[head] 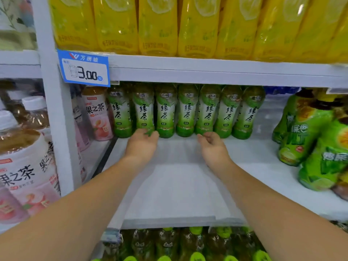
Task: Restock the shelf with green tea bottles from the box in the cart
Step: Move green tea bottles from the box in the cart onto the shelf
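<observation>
- Both bare forearms reach forward from the bottom corners of the view and converge over the white shelf [178, 185]. The hands lie deep inside it, backs turned up.
- The left hand [142, 143] lies at the foot of the row of green tea bottles [186, 112]. Its fingers [144, 130] point forward and lie against the base of the second bottle from the left, with the thumb out to the right, beside the third bottle.
- The fingers are only slightly bent, and a bit of green label shows between them. Whether they pinch the bottle or merely touch it I cannot tell.
- The right hand [212, 146] is further right, just in front of the fifth bottle. Its fingers are loosely curled and narrow, holding nothing; the tips are close to the bottle's base, but contact is not clear.
- The green tea bottles — seven across in the front — stand upright in a tight line at the back of the shelf, shoulder to shoulder. The front of the shelf board beneath the forearms is bare.
- Left of that row stands a pink peach tea bottle [96, 113].
- Larger green bottles [310, 132] crowd the right end of the same shelf, well apart from the hands.
- Yellow bottles [158, 25] fill the shelf above, and a blue price tag [84, 67] reading 3.00 hangs from its edge.
- Bottles with green caps [195, 242] show on the shelf below.
</observation>
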Available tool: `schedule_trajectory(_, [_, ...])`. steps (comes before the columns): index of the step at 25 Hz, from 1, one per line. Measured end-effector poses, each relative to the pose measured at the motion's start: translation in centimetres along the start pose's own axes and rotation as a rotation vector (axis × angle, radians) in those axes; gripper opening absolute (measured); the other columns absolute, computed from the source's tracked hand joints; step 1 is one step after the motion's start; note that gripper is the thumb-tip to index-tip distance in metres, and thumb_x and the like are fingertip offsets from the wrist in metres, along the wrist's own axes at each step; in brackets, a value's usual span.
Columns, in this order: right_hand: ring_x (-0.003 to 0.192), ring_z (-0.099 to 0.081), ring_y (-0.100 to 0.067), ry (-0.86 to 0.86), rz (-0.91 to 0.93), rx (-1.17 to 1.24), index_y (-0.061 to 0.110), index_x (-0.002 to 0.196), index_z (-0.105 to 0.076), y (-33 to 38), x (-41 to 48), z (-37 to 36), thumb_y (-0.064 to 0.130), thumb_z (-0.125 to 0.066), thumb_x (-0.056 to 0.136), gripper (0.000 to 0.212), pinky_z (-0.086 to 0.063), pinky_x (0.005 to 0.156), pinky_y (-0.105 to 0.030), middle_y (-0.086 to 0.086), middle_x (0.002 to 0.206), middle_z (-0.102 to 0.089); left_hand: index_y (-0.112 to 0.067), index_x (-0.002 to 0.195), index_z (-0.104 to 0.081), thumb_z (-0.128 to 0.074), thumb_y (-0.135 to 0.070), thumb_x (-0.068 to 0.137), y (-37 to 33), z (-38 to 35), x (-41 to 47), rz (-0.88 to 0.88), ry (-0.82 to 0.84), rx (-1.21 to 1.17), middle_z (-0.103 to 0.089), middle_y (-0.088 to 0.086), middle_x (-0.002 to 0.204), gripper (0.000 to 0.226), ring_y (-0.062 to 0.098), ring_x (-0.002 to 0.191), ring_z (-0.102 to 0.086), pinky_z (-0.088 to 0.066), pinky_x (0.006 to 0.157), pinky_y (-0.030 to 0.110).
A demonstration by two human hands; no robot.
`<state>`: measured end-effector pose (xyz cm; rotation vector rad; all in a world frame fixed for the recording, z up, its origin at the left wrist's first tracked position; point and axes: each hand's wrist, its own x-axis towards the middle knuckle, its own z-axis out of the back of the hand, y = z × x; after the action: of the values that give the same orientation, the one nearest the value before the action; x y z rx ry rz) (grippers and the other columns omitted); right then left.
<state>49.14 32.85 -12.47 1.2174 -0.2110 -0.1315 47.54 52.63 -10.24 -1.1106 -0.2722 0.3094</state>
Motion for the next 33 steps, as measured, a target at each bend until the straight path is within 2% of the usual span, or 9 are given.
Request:
schedule_trajectory(2, [0.119, -0.057, -0.024, 0.089, -0.016, -0.087, 0.015, 0.138, -0.052, 0.2, -2.3, 0.9, 0.038, -0.053, 0.100, 0.044, -0.042, 0.098, -0.029, -0.005, 0.131, -0.061, -0.014, 0.141, -0.051, -0.059, -0.035, 0.096, -0.5, 0.3, -2.0, 0.049, 0.077, 0.002, -0.064, 0.007, 0.120, 0.050, 0.029, 0.121, -0.056, -0.042, 0.104, 0.035])
schedule_trajectory(5, [0.125, -0.054, -0.022, 0.181, -0.106, -0.089, 0.015, 0.143, -0.048, 1.4, -6.1, 3.1, 0.037, -0.052, 0.101, 0.048, -0.041, 0.103, -0.030, -0.006, 0.140, -0.056, -0.017, 0.143, -0.048, -0.058, -0.047, 0.092, -1.8, 1.5, -6.3, 0.140, 0.212, -0.010, -0.062, 0.004, 0.124, 0.060, 0.030, 0.119, -0.058, -0.044, 0.107, 0.045])
schedule_trajectory(11, [0.105, -0.054, -0.014, 0.197, -0.318, -0.091, 0.019, 0.142, -0.047, 5.8, -14.9, 11.0, 0.038, -0.050, 0.102, 0.044, -0.038, 0.087, -0.024, 0.003, 0.123, -0.055, -0.019, 0.138, -0.055, -0.053, -0.043, 0.099, -8.0, 4.9, -15.7, 0.235, 0.400, 0.065, -0.058, -0.001, 0.133, 0.046, 0.016, 0.116, -0.054, -0.040, 0.090, 0.026])
schedule_trajectory(16, [0.112, -0.055, -0.013, 0.230, -0.444, -0.134, 0.018, 0.144, -0.046, 9.7, -24.0, 19.4, 0.038, -0.048, 0.103, 0.045, -0.045, 0.094, -0.028, 0.004, 0.129, -0.055, -0.023, 0.135, -0.056, -0.050, -0.045, 0.100, -14.7, 7.0, -23.6, 0.209, 0.574, 0.117, -0.057, -0.009, 0.128, 0.041, 0.010, 0.114, -0.054, -0.039, 0.074, 0.016])
schedule_trajectory(19, [0.127, -0.050, -0.012, 0.171, -0.551, -0.115, 0.016, 0.146, -0.045, 10.3, -29.9, 24.0, 0.038, -0.047, 0.104, 0.048, -0.041, 0.104, -0.029, 0.003, 0.139, -0.052, -0.025, 0.138, -0.053, -0.050, -0.047, 0.100, -17.7, 6.1, -28.1, 0.213, 0.723, 0.092, -0.055, -0.011, 0.128, 0.044, 0.009, 0.115, -0.053, -0.042, 0.083, 0.021])
schedule_trajectory(25, [0.110, -0.052, -0.009, -0.119, -0.713, -0.124, 0.016, 0.145, -0.048, 10.5, -39.4, 33.4, 0.039, -0.047, 0.104, 0.047, -0.040, 0.088, -0.019, 0.003, 0.139, -0.054, -0.020, 0.139, -0.053, -0.052, -0.038, 0.102, -20.6, 1.6, -39.2, 0.218, 0.963, 0.006, -0.053, -0.010, 0.129, 0.042, 0.006, 0.115, -0.050, -0.040, 0.086, 0.018])
schedule_trajectory(28, [0.109, -0.052, -0.005, -0.237, -0.764, -0.114, 0.011, 0.142, -0.050, 9.8, -43.1, 37.5, 0.033, -0.048, 0.104, 0.043, -0.036, 0.079, 0.003, 0.003, 0.128, -0.058, -0.022, 0.139, -0.053, -0.053, -0.039, 0.101, -21.2, -0.8, -44.5, 0.285, 1.079, -0.021, -0.052, -0.009, 0.131, 0.042, 0.008, 0.116, -0.051, -0.037, 0.091, 0.025])
schedule_trajectory(31, [0.120, -0.053, -0.008, -0.310, -0.835, -0.108, 0.015, 0.143, -0.050, 8.2, -46.4, 41.5, 0.035, -0.048, 0.104, 0.044, -0.039, 0.100, -0.018, 0.004, 0.132, -0.056, -0.020, 0.141, -0.050, -0.051, -0.040, 0.102, -22.2, -4.1, -49.5, 0.303, 1.191, 0.004, -0.053, -0.004, 0.135, 0.045, 0.010, 0.113, -0.051, -0.040, 0.093, 0.028])
schedule_trajectory(33, [0.122, -0.054, -0.013, -0.335, -0.876, -0.122, 0.016, 0.141, -0.051, 6.5, -48.0, 44.1, 0.038, -0.048, 0.103, 0.044, -0.041, 0.102, -0.028, 0.003, 0.135, -0.057, -0.018, 0.144, -0.046, -0.050, -0.041, 0.102, -22.7, -6.7, -52.4, 0.292, 1.243, 0.043, -0.052, 0.000, 0.141, 0.048, 0.014, 0.118, -0.052, -0.042, 0.097, 0.031])
